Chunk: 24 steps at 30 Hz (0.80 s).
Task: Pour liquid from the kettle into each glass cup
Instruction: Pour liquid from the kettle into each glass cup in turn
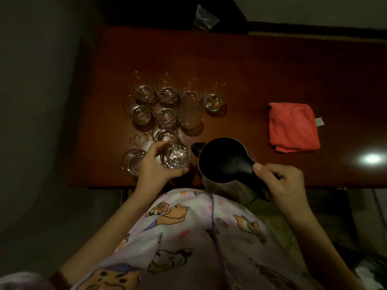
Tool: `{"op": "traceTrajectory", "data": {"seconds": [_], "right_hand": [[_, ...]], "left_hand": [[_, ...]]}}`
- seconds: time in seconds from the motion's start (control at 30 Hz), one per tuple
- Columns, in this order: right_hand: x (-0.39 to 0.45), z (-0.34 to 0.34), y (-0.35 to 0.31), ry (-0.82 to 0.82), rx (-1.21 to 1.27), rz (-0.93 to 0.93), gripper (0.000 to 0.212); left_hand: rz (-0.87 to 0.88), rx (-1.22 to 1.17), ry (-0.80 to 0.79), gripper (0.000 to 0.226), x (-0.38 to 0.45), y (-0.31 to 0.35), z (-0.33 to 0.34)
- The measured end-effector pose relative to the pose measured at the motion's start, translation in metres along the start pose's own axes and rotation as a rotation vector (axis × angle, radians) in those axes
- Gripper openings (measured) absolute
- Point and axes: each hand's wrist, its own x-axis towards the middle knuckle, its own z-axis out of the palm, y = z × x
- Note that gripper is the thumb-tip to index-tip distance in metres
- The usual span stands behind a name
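Observation:
Several clear glass cups [165,114] stand clustered on the left part of the dark red table [261,65]. My left hand [155,166] grips one glass cup [174,155] holding liquid, near the table's front edge. Just left of that hand stands another glass [133,162]. My right hand [282,181] grips the black handle of the steel kettle [222,162], which has its black lid open and its spout facing the held cup. The kettle sits upright right beside the cup. No stream of liquid is visible.
A folded red cloth [293,126] lies on the table's right side. A crumpled clear bag [205,17] sits on a dark object at the back. Wet ring marks [140,139] show left of the cups. My patterned clothing fills the foreground.

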Motion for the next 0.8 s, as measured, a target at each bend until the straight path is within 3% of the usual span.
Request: {"op": "traceTrajectory", "data": {"seconds": [0.3,0.8], "right_hand": [[-0.001,0.015,-0.004,0.151,0.2,0.144,0.053],[0.014,0.017,-0.019,0.201,0.212,0.111,0.05]], "left_hand": [[0.023,0.031,0.075,0.077,0.0,0.02,-0.016],[0.053,0.059,0.3,0.083,0.028,0.036,-0.068]]}}
